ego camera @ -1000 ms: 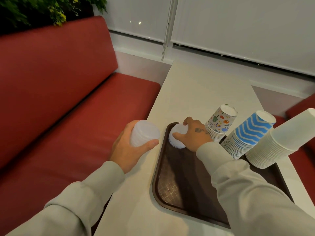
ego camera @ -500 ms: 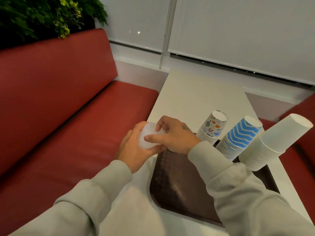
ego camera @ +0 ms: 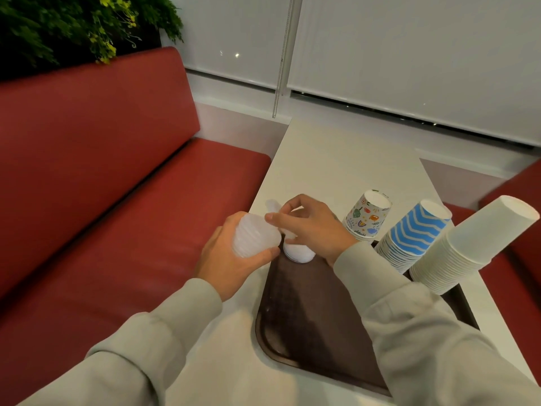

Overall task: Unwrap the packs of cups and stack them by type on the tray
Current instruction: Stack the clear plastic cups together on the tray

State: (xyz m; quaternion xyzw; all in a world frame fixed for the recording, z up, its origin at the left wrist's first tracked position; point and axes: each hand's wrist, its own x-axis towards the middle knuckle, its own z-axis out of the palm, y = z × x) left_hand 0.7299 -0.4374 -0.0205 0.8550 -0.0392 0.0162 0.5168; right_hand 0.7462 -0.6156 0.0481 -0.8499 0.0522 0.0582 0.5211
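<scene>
While the nested clear cups (ego camera: 253, 238) lie tilted in the left hand (ego camera: 231, 259), whose fingers and thumb wrap round them just off the tray's (ego camera: 307, 323) far left corner, the right hand (ego camera: 313, 227) pinches what looks like a single clear cup (ego camera: 272, 206) between thumb and forefinger above that same corner. Blur makes its outline hard to read. Beneath the right hand a short clear stack (ego camera: 300, 253) stands upside down on the tray's far left corner, and the pinched cup seems bound for it.

Thin plastic cups cling, so a pull could bring two at once, and a tighter pinch could crush the soft wall. A cup set down crooked may not seat over the short stack and could tip it. That stack stands close to the tray's rim, with the edge of the table (ego camera: 336, 159) and the red bench (ego camera: 131, 186) just left of the tray. The held bundle hangs beyond the tray's left rim, so a slack grip would likely send cups onto the bench.

Along the tray's far right side stand three taller upside-down stacks: patterned cups (ego camera: 367, 215), blue zigzag cups (ego camera: 415, 232) and plain white cups (ego camera: 474, 247). The right sleeve passes close to the patterned one, so a careless sweep of the forearm could topple it into its neighbours.
</scene>
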